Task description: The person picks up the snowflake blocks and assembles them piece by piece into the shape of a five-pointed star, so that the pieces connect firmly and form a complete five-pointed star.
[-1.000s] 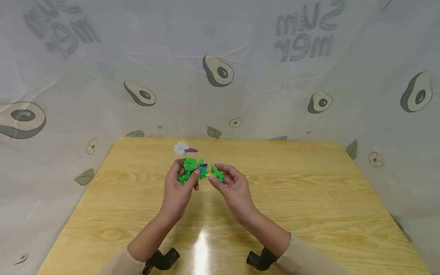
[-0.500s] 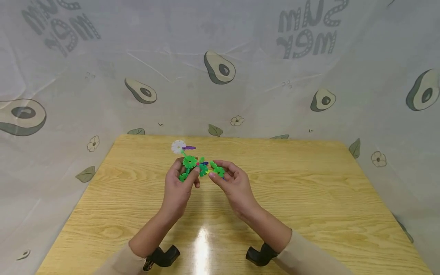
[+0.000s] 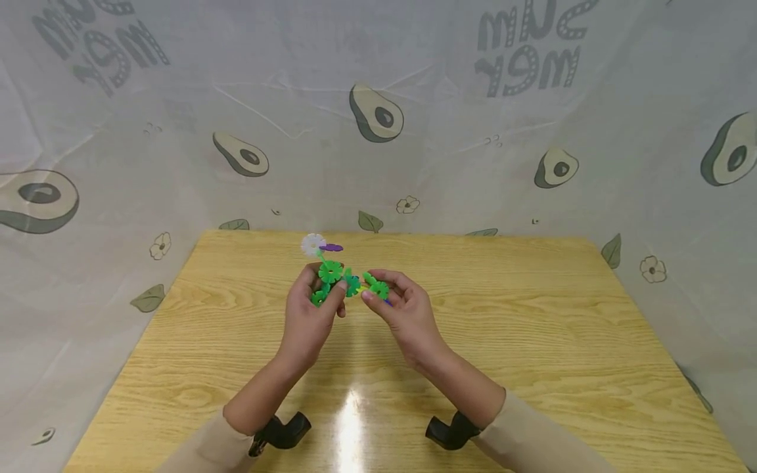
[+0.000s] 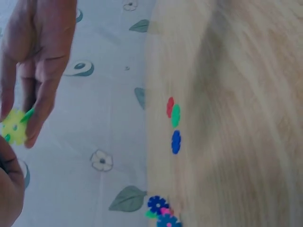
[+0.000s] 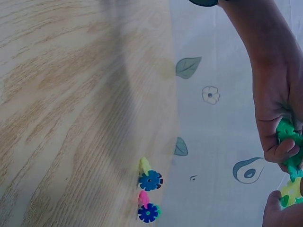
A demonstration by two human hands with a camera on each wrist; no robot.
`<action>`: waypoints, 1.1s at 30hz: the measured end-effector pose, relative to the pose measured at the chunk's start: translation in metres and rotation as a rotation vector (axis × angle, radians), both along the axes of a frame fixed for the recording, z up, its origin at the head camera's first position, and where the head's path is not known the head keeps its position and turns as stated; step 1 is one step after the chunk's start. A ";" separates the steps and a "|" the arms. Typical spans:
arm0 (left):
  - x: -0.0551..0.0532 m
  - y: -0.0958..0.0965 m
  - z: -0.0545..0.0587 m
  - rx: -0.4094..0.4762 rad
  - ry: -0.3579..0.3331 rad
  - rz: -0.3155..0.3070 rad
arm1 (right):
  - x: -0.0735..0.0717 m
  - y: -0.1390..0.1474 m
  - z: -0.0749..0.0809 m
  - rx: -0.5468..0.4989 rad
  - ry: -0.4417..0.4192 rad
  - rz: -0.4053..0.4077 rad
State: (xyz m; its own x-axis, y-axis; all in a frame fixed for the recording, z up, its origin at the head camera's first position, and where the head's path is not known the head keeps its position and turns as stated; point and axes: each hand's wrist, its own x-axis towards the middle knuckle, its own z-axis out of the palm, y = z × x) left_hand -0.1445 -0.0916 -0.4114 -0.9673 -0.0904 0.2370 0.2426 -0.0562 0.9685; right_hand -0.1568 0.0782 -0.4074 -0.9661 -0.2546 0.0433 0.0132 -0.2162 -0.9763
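Both hands meet above the table with flower-shaped slotted plastic discs. My left hand (image 3: pixel 309 315) grips a cluster of green discs (image 3: pixel 330 272). A white disc (image 3: pixel 312 245) and a purple disc (image 3: pixel 333 247) rise from its top, linked by a pale green piece. To the right, my right hand (image 3: pixel 412 318) pinches green discs (image 3: pixel 379 290) and a yellow disc (image 4: pixel 14 126) between thumb and fingers. Yellow shows at the gap between the hands; whether the two parts are joined I cannot tell. Fingers hide much of both clusters.
A wooden table (image 3: pixel 532 341) lies below, with a printed cloth (image 3: pixel 461 164) behind it. The wrist views show loose red (image 4: pixel 170 108), green (image 4: pixel 176 115) and blue discs (image 4: pixel 176 142), plus a joined blue-and-pink cluster (image 5: pixel 148 213), near the table edge. Black devices (image 3: pixel 284 431) sit at the wrists.
Both hands have risen slightly in the head view with the discs still held. The left cluster has shifted a little, and the blue and red bits between the hands show less.
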 end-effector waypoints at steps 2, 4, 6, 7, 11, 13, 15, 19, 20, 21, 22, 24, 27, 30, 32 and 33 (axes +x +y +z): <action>0.002 0.003 -0.002 0.005 0.020 0.018 | 0.001 0.000 0.001 0.020 0.012 -0.003; 0.003 0.005 -0.004 0.017 0.041 0.027 | 0.003 -0.001 0.002 0.039 0.028 -0.008; 0.004 0.007 -0.005 0.022 0.055 0.026 | 0.004 -0.001 0.003 0.063 0.049 -0.013; 0.003 0.007 -0.005 0.025 0.054 0.025 | 0.004 -0.001 0.003 0.072 0.055 -0.018; 0.000 0.005 -0.005 0.039 -0.002 0.016 | 0.003 -0.002 0.003 0.095 0.060 -0.037; -0.002 0.002 -0.005 0.056 -0.050 0.004 | 0.002 -0.001 0.001 0.097 0.049 -0.033; -0.005 0.000 -0.005 0.070 -0.096 -0.019 | 0.001 0.001 -0.002 0.117 0.051 -0.013; -0.008 -0.007 -0.005 0.080 -0.177 -0.081 | -0.002 0.013 -0.008 0.236 0.148 0.085; -0.009 -0.009 -0.005 0.080 -0.194 -0.100 | -0.003 0.017 -0.009 0.275 0.192 0.115; -0.010 -0.011 -0.005 0.073 -0.208 -0.122 | -0.004 0.021 -0.010 0.326 0.247 0.143; -0.010 -0.014 -0.005 0.070 -0.221 -0.146 | -0.005 0.025 -0.011 0.376 0.309 0.169; -0.011 -0.018 -0.004 0.072 -0.248 -0.199 | -0.008 0.034 -0.012 0.474 0.441 0.212; -0.013 -0.025 -0.003 0.071 -0.289 -0.273 | -0.009 0.043 -0.012 0.598 0.587 0.259; -0.014 -0.030 -0.002 0.074 -0.326 -0.326 | -0.008 0.046 -0.011 0.661 0.699 0.305; -0.015 -0.032 -0.001 0.063 -0.341 -0.355 | -0.008 0.047 -0.010 0.685 0.759 0.313; -0.015 -0.033 0.000 0.067 -0.343 -0.372 | -0.007 0.048 -0.009 0.696 0.793 0.306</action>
